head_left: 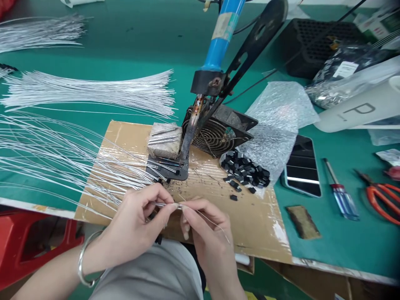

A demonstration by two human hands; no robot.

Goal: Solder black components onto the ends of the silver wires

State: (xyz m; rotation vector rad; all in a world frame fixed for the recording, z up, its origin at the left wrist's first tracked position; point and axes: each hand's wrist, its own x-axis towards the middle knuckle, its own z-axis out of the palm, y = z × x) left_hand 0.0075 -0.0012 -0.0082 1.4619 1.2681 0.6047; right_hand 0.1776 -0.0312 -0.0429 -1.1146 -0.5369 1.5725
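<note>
Green matting (pixel 131 37) is spread over the bench, and a cardboard sheet (pixel 250 216) is laid at its near edge. White wires (pixel 93 89) are fanned in bundles to the left; judged from this, most are yet to be handled. An iron (pixel 218 46) is propped tip-down beside a fan (pixel 218 133). A few wires are laid across a block (pixel 164 139) by the tip, so little seems finished. A heap of black parts (pixel 245 171) is left near the fan. One thin wire (pixel 178 205) is held over the sheet's near edge. The left hand (pixel 137 221) is closed on it, thumb against forefinger, and the right hand (pixel 206 233) is pinched on it likewise, the fingertips touching.
</note>
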